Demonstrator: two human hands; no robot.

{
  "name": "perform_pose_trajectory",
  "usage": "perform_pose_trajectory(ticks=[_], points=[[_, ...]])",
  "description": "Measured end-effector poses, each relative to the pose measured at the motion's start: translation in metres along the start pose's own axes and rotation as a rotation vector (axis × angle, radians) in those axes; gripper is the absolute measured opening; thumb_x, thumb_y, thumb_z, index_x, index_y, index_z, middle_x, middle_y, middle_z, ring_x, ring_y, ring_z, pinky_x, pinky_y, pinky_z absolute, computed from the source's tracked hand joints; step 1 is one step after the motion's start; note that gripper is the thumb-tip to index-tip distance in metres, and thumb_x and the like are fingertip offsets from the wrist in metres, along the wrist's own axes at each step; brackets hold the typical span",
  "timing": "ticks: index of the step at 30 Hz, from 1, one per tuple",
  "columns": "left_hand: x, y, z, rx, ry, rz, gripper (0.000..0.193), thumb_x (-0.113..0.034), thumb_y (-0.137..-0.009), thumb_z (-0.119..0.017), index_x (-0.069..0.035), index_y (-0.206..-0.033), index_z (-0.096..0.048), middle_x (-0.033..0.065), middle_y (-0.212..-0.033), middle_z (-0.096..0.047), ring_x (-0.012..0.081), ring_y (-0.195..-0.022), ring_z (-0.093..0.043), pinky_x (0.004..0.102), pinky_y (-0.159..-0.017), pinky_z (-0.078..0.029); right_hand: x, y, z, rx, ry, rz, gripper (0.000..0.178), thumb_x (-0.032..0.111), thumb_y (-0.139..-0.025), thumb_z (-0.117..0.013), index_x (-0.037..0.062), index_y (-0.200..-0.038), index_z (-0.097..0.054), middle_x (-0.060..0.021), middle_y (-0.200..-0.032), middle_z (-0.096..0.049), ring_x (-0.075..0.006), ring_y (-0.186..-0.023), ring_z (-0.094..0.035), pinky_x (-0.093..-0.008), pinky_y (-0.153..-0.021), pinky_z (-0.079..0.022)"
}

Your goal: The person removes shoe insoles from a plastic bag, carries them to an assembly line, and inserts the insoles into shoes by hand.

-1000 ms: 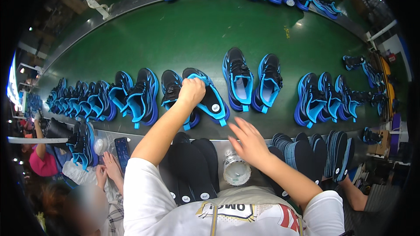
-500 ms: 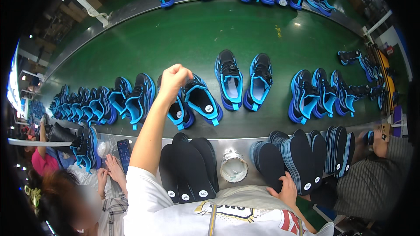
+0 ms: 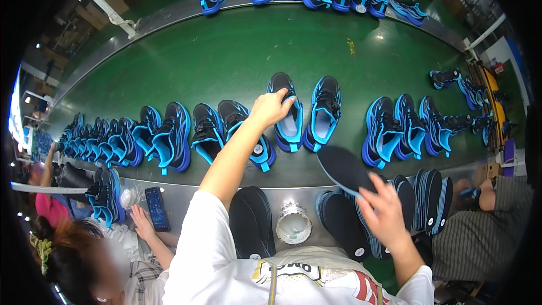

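Two black-and-blue sneakers stand in the middle of the green belt with their heels toward me. My left hand [image 3: 272,107] is at the left sneaker [image 3: 290,129], its fingers bent onto the tongue and laces at the opening. A pale lining shows inside that sneaker and inside the right sneaker [image 3: 323,120]. In my right hand [image 3: 386,209] is a black insole [image 3: 343,167] with a blue edge, pinched at one end and raised over the near belt edge. My left forearm partly covers another sneaker [image 3: 231,114], which has a round white mark inside.
Insole stacks [image 3: 339,217] lie on the metal ledge to the right, more insoles [image 3: 251,223] to the left. Between them stands a crusted white pot [image 3: 293,223]. Sneakers [image 3: 173,135] line the belt. A phone [image 3: 157,209] and a co-worker's hand [image 3: 142,223] are at left.
My left hand has moved right, from above the left-hand sneakers down onto the middle pair's left one. My right hand has lifted an insole off the stack and brought it toward the belt.
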State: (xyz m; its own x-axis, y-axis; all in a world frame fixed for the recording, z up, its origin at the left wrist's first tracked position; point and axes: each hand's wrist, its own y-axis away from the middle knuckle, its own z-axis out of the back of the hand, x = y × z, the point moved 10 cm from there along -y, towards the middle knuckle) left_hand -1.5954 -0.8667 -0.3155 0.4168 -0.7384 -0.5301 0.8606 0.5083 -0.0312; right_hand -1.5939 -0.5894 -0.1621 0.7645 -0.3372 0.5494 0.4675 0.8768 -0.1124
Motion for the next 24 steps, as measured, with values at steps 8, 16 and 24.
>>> perform_pose_trajectory(ticks=[8, 16, 24], points=[[0.013, 0.007, -0.021, 0.17, 0.353, 0.273, 0.044, -0.035, -0.077, -0.053, 0.008, -0.067, -0.054, 0.0139, -0.049, -0.049, 0.0201, -0.048, -0.052, 0.0341, -0.049, -0.041, 0.018, -0.079, -0.048, 0.033, 0.183, 0.22, 0.009, 0.009, -0.066, -0.058, 0.0008, -0.062, -0.058, -0.0131, -0.099, -0.057, -0.0246, -0.081, -0.051, -0.0339, -0.072, -0.041], [0.026, 0.056, -0.063, 0.336, 0.893, 0.624, 0.032, -0.032, -0.076, -0.059, -0.005, -0.062, -0.05, -0.0035, -0.05, -0.038, 0.007, -0.04, -0.031, 0.0233, -0.037, -0.023, -0.018, -0.08, -0.154, 0.261, 0.338, 0.208, 0.008, 0.007, -0.067, -0.053, 0.0011, -0.063, -0.057, -0.0108, -0.085, -0.057, -0.0239, -0.076, -0.051, -0.0338, -0.069, -0.043], [0.017, 0.056, -0.056, 0.309, 0.844, 0.584, 0.038, -0.039, -0.075, -0.059, -0.002, -0.067, -0.054, -0.0026, -0.053, -0.041, 0.0057, -0.046, -0.035, 0.0237, -0.041, -0.026, -0.044, -0.092, -0.181, 0.314, 0.359, -0.037, 0.011, 0.005, -0.069, -0.052, -0.0016, -0.077, -0.055, -0.0157, -0.084, -0.054, -0.0273, -0.07, -0.059, -0.0343, -0.059, -0.05]])
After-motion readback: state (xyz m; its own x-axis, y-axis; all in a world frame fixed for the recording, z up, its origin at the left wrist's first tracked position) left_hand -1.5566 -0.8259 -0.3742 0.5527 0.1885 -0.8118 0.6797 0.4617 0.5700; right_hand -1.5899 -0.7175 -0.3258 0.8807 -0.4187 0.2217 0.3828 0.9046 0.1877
